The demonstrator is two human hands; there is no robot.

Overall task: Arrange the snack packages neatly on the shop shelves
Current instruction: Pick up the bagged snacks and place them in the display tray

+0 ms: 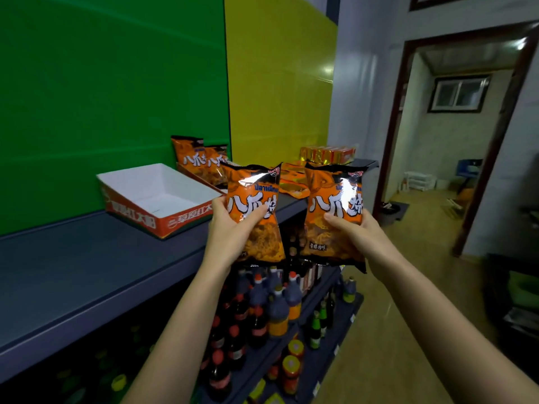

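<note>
My left hand (230, 230) grips one snack bag (256, 185), right hand (355, 231) grips a second bag (332, 185). The shelved bags (194, 158) behind seem upright.

A tray (180, 220) is lying on the shelf (73, 258), left of standing packets (189, 154); nearer, a left packet (253, 196) and right packet (329, 193) are being held.

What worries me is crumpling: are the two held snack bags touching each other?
Apart. The head view shows a gap between the left bag and the right bag, bottles visible through it.
</note>
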